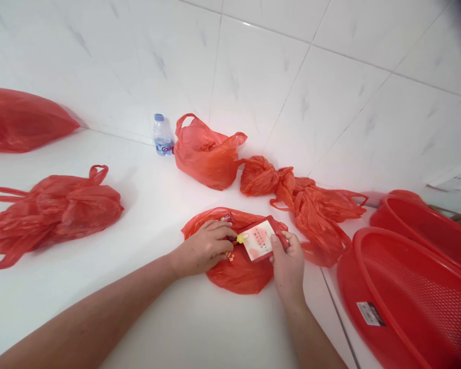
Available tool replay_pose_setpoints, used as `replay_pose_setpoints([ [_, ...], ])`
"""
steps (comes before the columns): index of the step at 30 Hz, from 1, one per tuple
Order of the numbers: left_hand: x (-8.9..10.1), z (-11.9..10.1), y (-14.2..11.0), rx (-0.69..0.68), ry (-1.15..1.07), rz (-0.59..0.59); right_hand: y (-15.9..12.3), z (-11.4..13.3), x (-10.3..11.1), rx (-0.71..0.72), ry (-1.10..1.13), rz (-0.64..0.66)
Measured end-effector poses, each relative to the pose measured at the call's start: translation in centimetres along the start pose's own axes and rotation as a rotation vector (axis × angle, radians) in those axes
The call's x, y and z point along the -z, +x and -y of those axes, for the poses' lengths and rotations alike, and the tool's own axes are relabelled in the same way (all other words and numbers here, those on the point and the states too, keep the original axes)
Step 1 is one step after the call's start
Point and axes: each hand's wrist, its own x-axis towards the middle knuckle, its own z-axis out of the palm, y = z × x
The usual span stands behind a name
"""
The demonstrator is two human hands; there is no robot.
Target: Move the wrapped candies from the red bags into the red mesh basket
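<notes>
My right hand (290, 269) is closed on a red packet (267, 230), its thumb pressed on a cream printed card (257, 241) at the front. A yellow flower clip (241, 239) sits at the card's left edge. Bent over the opening of a red plastic bag (238, 277), my left hand (203, 248) has its fingertips by a dark red wrapped piece beside the packet. What those fingers grip, if anything, is hidden. Another small dark red wrapped item (226, 218) shows at the bag's far rim, and small pale gold marks or bits lie below my left fingers.
Behind stand a water bottle (163, 136) and an upright red bag (207, 154). Knotted red bags (311, 200) reach toward red plastic baskets (399, 287) at right. More red bags (57, 210) lie at left. A tiled wall (261, 77) closes the back.
</notes>
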Motion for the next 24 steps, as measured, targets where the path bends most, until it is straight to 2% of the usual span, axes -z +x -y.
replay_pose_setpoints([
  [5, 0.0, 0.1, 0.1, -0.023, 0.026, -0.028, -0.1, 0.2, -0.1, -0.027, 0.059, 0.017],
  [9, 0.2, 0.2, -0.1, 0.013, 0.023, -0.017, -0.1, 0.1, -0.2, -0.018, 0.092, 0.033],
  [16, -0.2, 1.2, -0.4, 0.084, 0.06, -0.092, -0.1, 0.0, -0.3, -0.015, 0.125, 0.038],
  [24, 0.2, 0.9, -0.5, 0.14, 0.013, -0.066, -0.5, 0.2, -0.7, 0.031, 0.174, 0.113],
])
